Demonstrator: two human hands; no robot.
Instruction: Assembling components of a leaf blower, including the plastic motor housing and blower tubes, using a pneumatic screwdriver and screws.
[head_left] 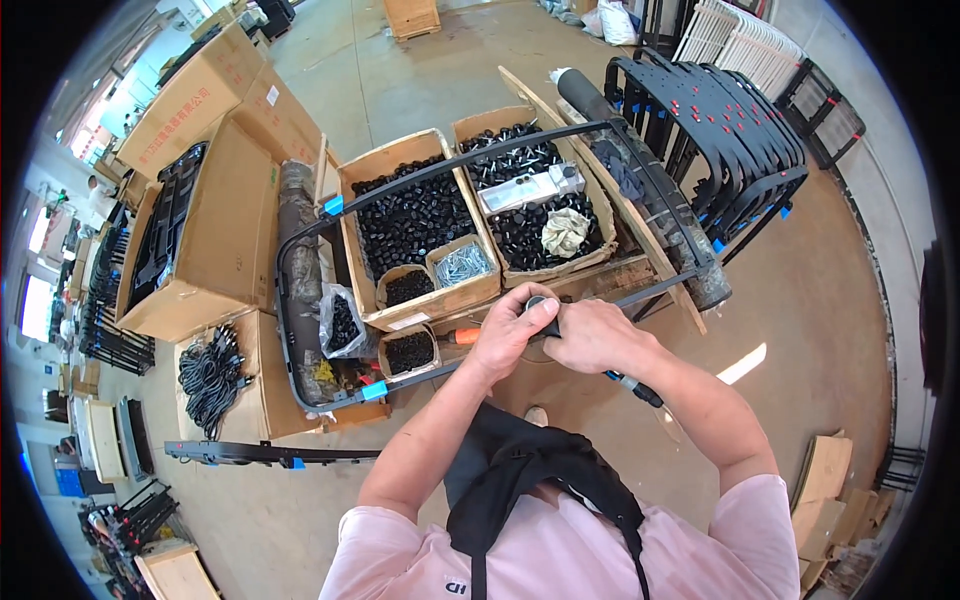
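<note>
Hands point(508, 328), two, on one tool point(466, 336)

Left hand point(505, 332) and right hand point(598, 338) close together near black frame point(400, 181); beyond, carton point(462, 304) with black parts point(415, 225), silver fasteners point(462, 265).

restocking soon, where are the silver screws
The silver screws are just left of the head view's centre, beyond the left hand, in the near right corner of the box of black parts.

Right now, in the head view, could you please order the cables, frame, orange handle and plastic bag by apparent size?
1. Frame, clearly largest, though partly hidden
2. Cables
3. Plastic bag
4. Orange handle, judged by its visible part
</note>
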